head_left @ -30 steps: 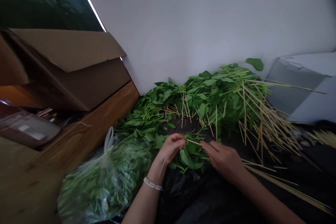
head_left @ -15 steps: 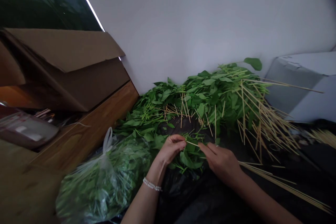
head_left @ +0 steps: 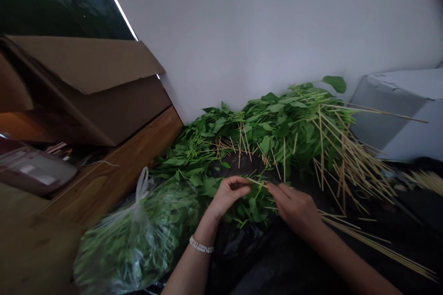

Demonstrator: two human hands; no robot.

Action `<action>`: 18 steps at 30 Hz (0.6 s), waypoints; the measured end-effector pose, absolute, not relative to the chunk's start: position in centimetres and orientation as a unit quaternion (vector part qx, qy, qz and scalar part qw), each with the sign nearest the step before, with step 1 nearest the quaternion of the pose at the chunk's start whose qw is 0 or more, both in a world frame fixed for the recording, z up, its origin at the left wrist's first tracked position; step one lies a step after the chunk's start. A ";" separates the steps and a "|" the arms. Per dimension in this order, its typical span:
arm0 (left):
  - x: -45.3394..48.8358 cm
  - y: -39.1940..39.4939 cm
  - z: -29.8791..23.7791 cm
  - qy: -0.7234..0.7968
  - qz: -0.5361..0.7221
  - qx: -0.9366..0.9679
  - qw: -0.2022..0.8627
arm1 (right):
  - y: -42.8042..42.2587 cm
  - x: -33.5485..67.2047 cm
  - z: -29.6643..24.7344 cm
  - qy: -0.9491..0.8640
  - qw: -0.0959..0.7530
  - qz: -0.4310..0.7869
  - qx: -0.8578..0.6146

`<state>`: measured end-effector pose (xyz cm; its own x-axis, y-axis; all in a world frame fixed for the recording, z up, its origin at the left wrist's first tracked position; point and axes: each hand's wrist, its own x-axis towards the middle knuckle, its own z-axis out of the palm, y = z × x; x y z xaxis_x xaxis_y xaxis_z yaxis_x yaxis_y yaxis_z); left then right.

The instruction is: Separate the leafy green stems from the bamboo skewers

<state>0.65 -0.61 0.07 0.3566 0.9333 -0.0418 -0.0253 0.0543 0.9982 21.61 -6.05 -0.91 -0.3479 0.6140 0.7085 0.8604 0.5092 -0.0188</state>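
Note:
My right hand (head_left: 294, 205) pinches a thin pale bamboo stick (head_left: 255, 181), which points left toward my other hand. At the stick's left end, my left hand (head_left: 228, 197) has its thumb and fingers curled close together; what lies between them is hard to make out. Green leafy stems (head_left: 254, 207) hang and lie just below and between both hands, touching or very close to the stick. Behind them spreads a long heap of leafy greens (head_left: 273, 115), with many bamboo sticks (head_left: 360, 166) jutting out at its right end.
On the left stands a tied clear plastic bag (head_left: 138, 235) full of greens. An open cardboard box (head_left: 93, 69) is beyond it by a wooden board (head_left: 117, 166). More loose sticks (head_left: 380, 244) lie on the black sheet (head_left: 263, 267) at right. A white box (head_left: 398, 106) stands by the wall.
Both hands have shifted slightly right. The thumb and index finger of my left hand look farther apart, and less of the stick shows plainly between the hands.

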 end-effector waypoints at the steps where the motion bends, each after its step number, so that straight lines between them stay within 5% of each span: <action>1: 0.6 -0.6 0.1 0.424 0.401 0.587 0.562 | -5.9 22.0 -0.8 -0.791 0.341 -0.185 -0.473; 8: 0.8 -0.9 -0.4 0.425 0.271 0.826 0.252 | -5.0 23.7 -0.7 -0.765 0.346 -0.196 -0.507; 14: -0.4 0.6 -1.3 0.489 0.440 0.688 0.305 | -4.7 24.5 0.2 -0.740 0.365 -0.206 -0.526; 18: -0.9 1.5 -1.4 0.487 0.575 0.493 0.434 | -4.6 24.8 0.5 -0.732 0.370 -0.211 -0.531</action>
<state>-0.87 1.49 -1.44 -0.1362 0.9800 0.1449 -0.0193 -0.1489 0.9887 24.77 -4.60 0.48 -0.1613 0.6216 0.7665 0.9342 0.3465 -0.0845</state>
